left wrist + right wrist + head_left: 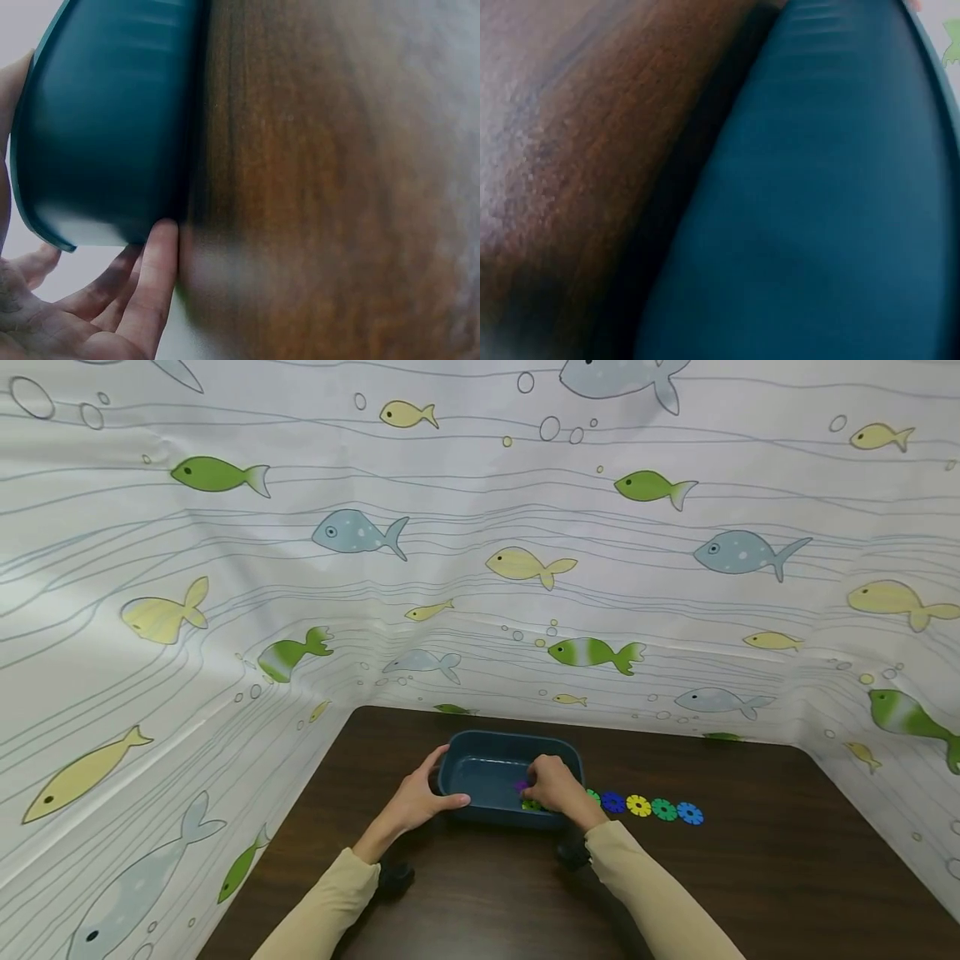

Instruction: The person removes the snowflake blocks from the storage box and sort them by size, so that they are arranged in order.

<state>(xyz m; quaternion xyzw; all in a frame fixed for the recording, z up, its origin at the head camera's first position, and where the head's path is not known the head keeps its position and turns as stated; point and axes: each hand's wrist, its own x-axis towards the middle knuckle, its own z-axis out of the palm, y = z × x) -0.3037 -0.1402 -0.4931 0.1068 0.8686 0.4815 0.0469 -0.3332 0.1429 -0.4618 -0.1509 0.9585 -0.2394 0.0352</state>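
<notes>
A dark blue-green plastic basin [483,772] stands on the brown table. My left hand [415,799] grips its left end, the thumb over the front rim and the other fingers along the outer wall. In the left wrist view, fingers [154,277] press against the basin's end, low down. Inside the basin at the right, my right hand [556,783] has curled fingers and pinches a small purple notched disc [520,786]. A green notched disc [531,805] lies beneath that hand, partly hidden. The right wrist view shows only the basin's outer wall [802,195], with the hand out of sight.
Right of the basin, several notched discs lie in a row: a dark blue disc [613,802], a yellow disc [638,806], a green disc [663,810] and a light blue disc [690,813], among others. A fish-patterned sheet [465,568] rises behind the table [787,860].
</notes>
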